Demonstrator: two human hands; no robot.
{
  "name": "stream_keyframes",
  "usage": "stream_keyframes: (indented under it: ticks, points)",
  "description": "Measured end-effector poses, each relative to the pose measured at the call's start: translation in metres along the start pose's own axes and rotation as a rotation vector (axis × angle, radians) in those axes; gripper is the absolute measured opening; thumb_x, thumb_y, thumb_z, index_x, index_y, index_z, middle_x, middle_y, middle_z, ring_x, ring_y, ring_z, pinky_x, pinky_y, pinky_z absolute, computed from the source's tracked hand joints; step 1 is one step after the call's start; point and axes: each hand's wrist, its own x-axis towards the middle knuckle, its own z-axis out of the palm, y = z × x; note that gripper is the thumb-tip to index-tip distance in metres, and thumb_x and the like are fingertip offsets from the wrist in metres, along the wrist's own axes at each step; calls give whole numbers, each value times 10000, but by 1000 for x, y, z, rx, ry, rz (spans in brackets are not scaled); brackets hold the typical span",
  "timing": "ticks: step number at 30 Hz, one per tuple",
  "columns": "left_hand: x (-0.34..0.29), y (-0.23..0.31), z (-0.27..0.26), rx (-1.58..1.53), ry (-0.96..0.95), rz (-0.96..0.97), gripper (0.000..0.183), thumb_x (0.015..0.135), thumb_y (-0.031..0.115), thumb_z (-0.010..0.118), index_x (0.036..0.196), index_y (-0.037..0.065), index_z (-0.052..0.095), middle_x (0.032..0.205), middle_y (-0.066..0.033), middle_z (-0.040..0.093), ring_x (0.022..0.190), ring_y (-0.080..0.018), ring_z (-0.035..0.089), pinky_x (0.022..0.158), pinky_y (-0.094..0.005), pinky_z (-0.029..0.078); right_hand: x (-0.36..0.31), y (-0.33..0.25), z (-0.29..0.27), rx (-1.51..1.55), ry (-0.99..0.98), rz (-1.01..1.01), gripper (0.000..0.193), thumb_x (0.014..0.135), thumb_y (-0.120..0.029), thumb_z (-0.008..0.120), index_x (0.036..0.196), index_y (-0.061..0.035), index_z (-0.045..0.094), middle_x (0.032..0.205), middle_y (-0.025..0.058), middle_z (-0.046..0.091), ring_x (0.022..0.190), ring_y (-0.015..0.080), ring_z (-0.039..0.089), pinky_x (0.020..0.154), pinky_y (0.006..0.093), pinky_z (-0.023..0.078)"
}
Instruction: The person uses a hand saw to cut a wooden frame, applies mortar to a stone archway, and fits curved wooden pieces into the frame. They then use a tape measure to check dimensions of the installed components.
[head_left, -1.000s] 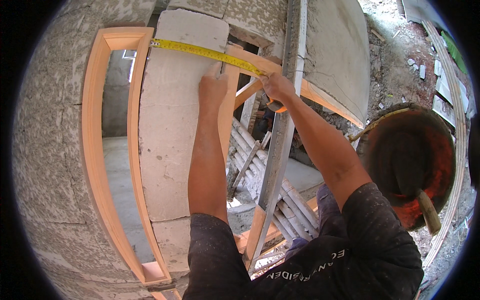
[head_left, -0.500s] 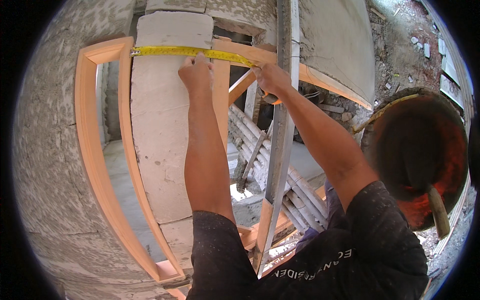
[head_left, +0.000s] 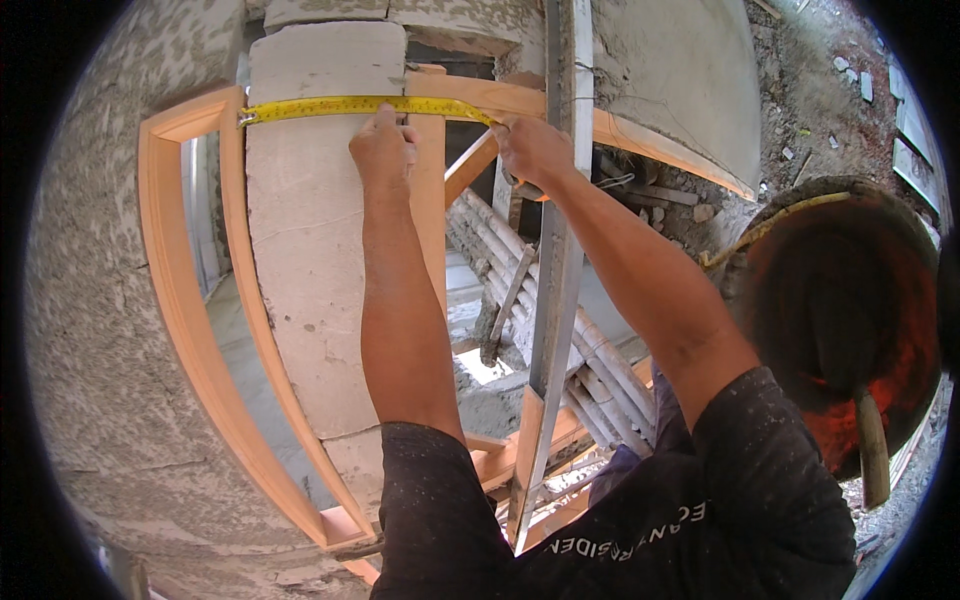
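Note:
A yellow tape measure [head_left: 340, 106] is drawn out across a pale masonry block strip [head_left: 305, 220]. Its metal end tab meets the inner edge of a narrow wooden frame [head_left: 247, 200] on the left. My left hand [head_left: 383, 152] is mostly curled, with a fingertip at the blade's lower edge near the block's right side. Beyond it, the blade passes over an upright wooden member [head_left: 430, 200] and bends down into my right hand [head_left: 535, 155]. That hand is closed around the tape's case, which is mostly hidden, beside a long metal-edged bar [head_left: 560, 270].
To the right, a dark round bucket [head_left: 760, 250] holds a trowel with a wooden handle [head_left: 872, 450]. Bamboo poles [head_left: 600, 370] lie below the bar. Rough masonry [head_left: 90, 300] spreads at left, rubble [head_left: 840, 65] at the upper right.
The view has shifted slightly, moving the frame and block left in the picture. My right hand has turned a little, hiding the orange part of the case. The tape remains stretched across.

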Motion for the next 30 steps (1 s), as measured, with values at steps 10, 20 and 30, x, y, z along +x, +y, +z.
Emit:
stream_keyframes:
  ticks: [10, 20, 30]
  points:
    - [1, -3, 5, 49, 1, 51, 283, 937, 251, 470, 913, -17, 558, 562, -57, 534, 352, -64, 350, 323, -222, 230, 2, 0, -2, -18, -33, 54, 274, 891, -337, 503, 1011, -134, 642, 935, 132, 670, 922, 324, 632, 822, 456, 449]
    - [1, -2, 5, 50, 11, 35, 265, 930, 251, 482, 898, -4, 547, 574, -52, 539, 354, -59, 347, 323, -205, 241, 3, 3, 1, 21, -15, 31, 305, 907, -348, 476, 940, -114, 669, 933, 134, 671, 910, 330, 634, 819, 461, 447]
    - [-3, -3, 5, 123, 38, 91, 301, 937, 231, 472, 747, 9, 542, 544, -61, 542, 379, -75, 409, 349, -222, 288, 0, 2, -3, -38, -39, 6, 316, 924, -351, 432, 1047, -134, 627, 946, 131, 663, 928, 321, 620, 819, 494, 450]
